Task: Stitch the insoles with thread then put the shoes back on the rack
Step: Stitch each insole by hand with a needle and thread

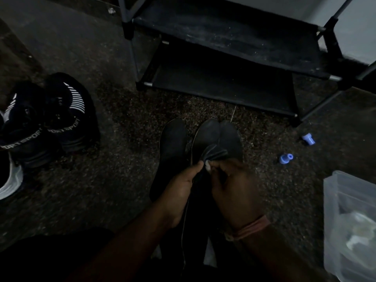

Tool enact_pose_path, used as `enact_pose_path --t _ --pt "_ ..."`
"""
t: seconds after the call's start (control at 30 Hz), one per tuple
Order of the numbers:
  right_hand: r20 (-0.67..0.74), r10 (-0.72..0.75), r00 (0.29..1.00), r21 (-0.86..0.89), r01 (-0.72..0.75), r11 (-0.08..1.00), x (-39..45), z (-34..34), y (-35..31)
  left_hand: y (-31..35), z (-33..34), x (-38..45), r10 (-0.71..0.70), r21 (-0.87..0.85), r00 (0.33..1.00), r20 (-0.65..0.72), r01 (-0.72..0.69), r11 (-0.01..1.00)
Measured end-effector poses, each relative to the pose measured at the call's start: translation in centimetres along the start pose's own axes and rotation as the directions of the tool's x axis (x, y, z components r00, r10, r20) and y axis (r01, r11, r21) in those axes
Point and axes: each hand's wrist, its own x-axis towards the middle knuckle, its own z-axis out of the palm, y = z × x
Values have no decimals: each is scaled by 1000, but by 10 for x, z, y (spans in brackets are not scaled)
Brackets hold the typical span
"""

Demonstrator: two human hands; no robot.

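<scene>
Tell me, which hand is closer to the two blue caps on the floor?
The right hand. It holds the insole in the middle, and the blue caps lie out on its side. The left hand holds the same insole from the far side.

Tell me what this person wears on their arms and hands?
Both forearms are bare, with no sleeves or gloves in view. The right wrist carries a pinkish band. The left hand and right hand show no rings that the dim picture lets me see.
</scene>
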Motion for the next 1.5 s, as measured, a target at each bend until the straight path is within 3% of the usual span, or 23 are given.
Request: enact_pose_path --t 0.13,0.37,0.53,0.63,0.7,0.83,0.97,1.07,1.13,1.23,1.33,1.5 --pt "104 40 994 -27 -38 999 -1 7 -5 5 -8 3 63 -71 998 -25 -64 995" --pt "103 101 989 -82 -93 992 -5 6 -6 2 -8 4 28 -140 999 18 -25 990" --pt "223 14 975 91 -35 995 -9 9 -26 7 -16 5 17 -135 1000 -5 -18 991" --pt "262 18 965 240 -83 967 -9 6 -30 11 -19 6 52 -152 999 -15 -53 987" --pt "234 5 972 222 -59 973 -11 5 -28 10 -17 5 55 -121 998 -38 -59 991" --pt "85 1 996 -44 2 999 -3 -2 -12 -6 -10 2 73 -22 997 -29 -74 997" --pt "-87 116 989 34 -113 993 11 -18 12 -20 10 -6 88 65 995 48 -91 994" --pt "50 78 996 191 -86 978 4 -8 -8 -8 1 -4 146 37 989 14 -147 989" --pt "155 5 988 195 -35 980 -4 2 -27 2 -7 -2 208 24 978 -31 -207 978" --pt "49 -20 999 53 18 998 -1 -2 -23 0 -2 -4 195 32 980 -28 -194 980" --pt "-55 97 994 12 -96 995 8 -15 -3 -11 3 -4 187 95 982 4 -186 978" --pt "108 29 994 107 -41 993 -2 -8 -25 -2 0 -4 267 50 963 28 -268 962"
